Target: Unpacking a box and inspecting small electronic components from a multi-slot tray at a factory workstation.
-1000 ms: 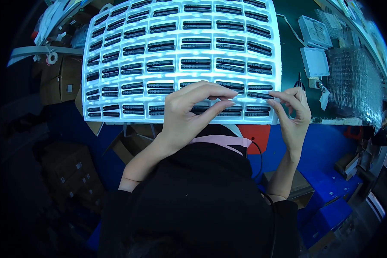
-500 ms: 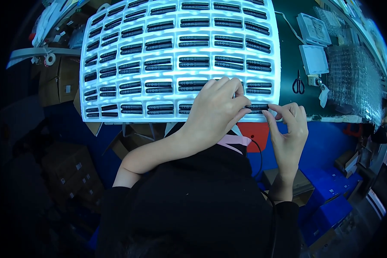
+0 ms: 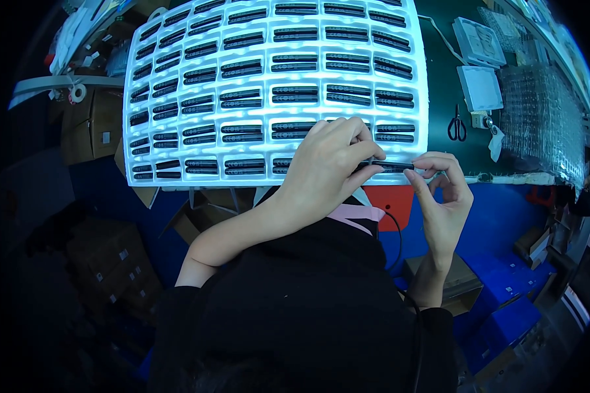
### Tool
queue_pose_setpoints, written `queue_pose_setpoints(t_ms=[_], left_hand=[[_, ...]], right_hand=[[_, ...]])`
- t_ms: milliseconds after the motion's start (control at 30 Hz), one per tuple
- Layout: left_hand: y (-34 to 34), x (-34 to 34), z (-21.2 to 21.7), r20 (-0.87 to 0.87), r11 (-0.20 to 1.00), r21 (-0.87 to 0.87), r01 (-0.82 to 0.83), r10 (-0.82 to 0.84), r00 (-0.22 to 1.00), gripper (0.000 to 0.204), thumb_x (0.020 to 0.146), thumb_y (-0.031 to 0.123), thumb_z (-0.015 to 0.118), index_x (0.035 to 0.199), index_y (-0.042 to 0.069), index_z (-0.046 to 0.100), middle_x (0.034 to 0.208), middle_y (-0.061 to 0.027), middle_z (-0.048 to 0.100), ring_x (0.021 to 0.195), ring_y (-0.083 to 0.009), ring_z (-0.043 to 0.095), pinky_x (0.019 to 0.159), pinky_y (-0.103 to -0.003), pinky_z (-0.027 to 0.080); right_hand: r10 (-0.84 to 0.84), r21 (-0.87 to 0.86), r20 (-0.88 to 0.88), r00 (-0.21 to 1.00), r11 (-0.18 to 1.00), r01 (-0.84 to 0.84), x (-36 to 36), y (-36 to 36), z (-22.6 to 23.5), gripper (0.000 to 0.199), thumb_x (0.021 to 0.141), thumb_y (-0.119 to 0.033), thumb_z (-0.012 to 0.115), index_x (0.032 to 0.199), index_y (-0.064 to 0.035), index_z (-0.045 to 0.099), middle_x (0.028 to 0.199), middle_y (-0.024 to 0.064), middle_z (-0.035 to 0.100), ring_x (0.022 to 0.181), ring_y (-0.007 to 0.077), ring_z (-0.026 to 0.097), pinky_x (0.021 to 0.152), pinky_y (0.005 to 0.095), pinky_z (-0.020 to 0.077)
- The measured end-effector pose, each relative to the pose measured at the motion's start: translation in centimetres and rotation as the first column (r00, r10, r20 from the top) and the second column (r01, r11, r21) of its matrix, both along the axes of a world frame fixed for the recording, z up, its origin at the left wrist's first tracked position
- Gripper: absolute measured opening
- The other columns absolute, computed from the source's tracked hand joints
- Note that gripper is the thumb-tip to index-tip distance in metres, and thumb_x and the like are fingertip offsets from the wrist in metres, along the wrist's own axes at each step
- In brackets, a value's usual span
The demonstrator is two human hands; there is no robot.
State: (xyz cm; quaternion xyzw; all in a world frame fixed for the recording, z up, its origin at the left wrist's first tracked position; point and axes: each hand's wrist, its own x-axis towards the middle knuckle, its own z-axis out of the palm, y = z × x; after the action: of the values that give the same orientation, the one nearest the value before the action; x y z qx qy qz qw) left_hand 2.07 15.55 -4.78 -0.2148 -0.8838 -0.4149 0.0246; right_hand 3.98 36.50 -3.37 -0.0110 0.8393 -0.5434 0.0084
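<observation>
A large white moulded tray (image 3: 423, 98) lies in front of me, its compartments holding slim black sticks with pale markings, mostly in pairs. One slim black stick (image 3: 395, 166) spans the gap between my hands over the tray's near right compartment. My left hand (image 3: 331, 157) is closed, its thumb and fingers pinching the stick's left end and covering part of the compartments underneath. At the stick's other end, my right hand (image 3: 447, 193) holds the tip between thumb and index finger, the other fingers curled.
Black scissors (image 3: 457, 124) lie on the dark green table right of the tray. Beyond them are a white box (image 3: 480, 88), a clear plastic box (image 3: 477, 42) and a stack of clear blister trays (image 3: 541, 118). Cardboard boxes (image 3: 108, 259) and blue bins (image 3: 501, 334) stand below.
My right hand has shifted slightly right, its thumb and finger now at the stick's end. The stick's right end sits a little lower; my left hand has barely moved.
</observation>
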Motion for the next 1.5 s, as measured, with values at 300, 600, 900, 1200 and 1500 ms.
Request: queue_pose_setpoints(t_ms=[300,600,900,1200,1500], left_hand=[[-1.0,0.3,1.7,0.103,0.939,0.345,0.007,-0.045,0.994,0.020,0.078,0.005,0.081,0.097,0.007,0.075,0.098,-0.0033,0.070,0.082,-0.0134,0.063,0.080,-0.027,0.051],[-2.4,1.1,2.6,0.160,0.835,0.550,-0.028,-0.072,0.985,0.032,0.076,-0.004,0.081,0.107,0.003,0.075,0.095,-0.0085,0.076,0.075,-0.0126,0.068,0.075,-0.023,0.057],[-2.8,1.4,2.7,0.168,0.810,0.582,-0.077,-0.027,0.985,0.034,0.076,-0.004,0.081,0.108,0.002,0.074,0.095,-0.0095,0.075,0.077,-0.0133,0.068,0.076,-0.024,0.056],[-3.0,1.4,2.7,0.132,0.838,0.544,-0.045,-0.032,0.991,0.036,0.075,-0.003,0.082,0.109,0.002,0.074,0.093,-0.0093,0.075,0.076,-0.0132,0.067,0.075,-0.024,0.055],[-2.6,1.4,2.9,0.144,0.821,0.564,-0.086,0.005,0.990,0.034,0.076,-0.001,0.080,0.109,0.007,0.076,0.089,-0.0043,0.074,0.075,-0.0107,0.066,0.075,-0.022,0.057]], right_hand=[[-0.033,-0.250,-0.039,0.999,0.968,0.022,0.2,-0.5,1.4,0.027,0.080,0.007,0.075,0.106,0.0005,0.071,0.100,0.0101,0.069,0.073,0.0099,0.055,0.064,0.0195,0.0426],[0.028,-0.381,-0.163,0.986,0.920,-0.089,0.1,-1.1,1.5,0.031,0.077,0.012,0.075,0.106,0.0023,0.070,0.098,0.0126,0.069,0.073,0.0115,0.058,0.066,0.0208,0.0476],[0.094,-0.376,-0.231,0.968,0.909,-0.178,-0.2,-1.5,1.3,0.032,0.075,0.013,0.076,0.105,0.0030,0.071,0.097,0.0133,0.070,0.072,0.0130,0.059,0.067,0.0219,0.0493],[0.087,-0.389,-0.226,0.970,0.905,-0.172,-0.2,-1.4,1.2,0.031,0.074,0.012,0.077,0.103,0.0034,0.072,0.096,0.0140,0.071,0.072,0.0130,0.059,0.066,0.0218,0.0490],[0.103,-0.363,-0.259,0.960,0.911,-0.195,-0.4,-1.4,1.4,0.030,0.074,0.011,0.078,0.102,0.0029,0.072,0.096,0.0146,0.073,0.072,0.0131,0.058,0.065,0.0219,0.0484]])
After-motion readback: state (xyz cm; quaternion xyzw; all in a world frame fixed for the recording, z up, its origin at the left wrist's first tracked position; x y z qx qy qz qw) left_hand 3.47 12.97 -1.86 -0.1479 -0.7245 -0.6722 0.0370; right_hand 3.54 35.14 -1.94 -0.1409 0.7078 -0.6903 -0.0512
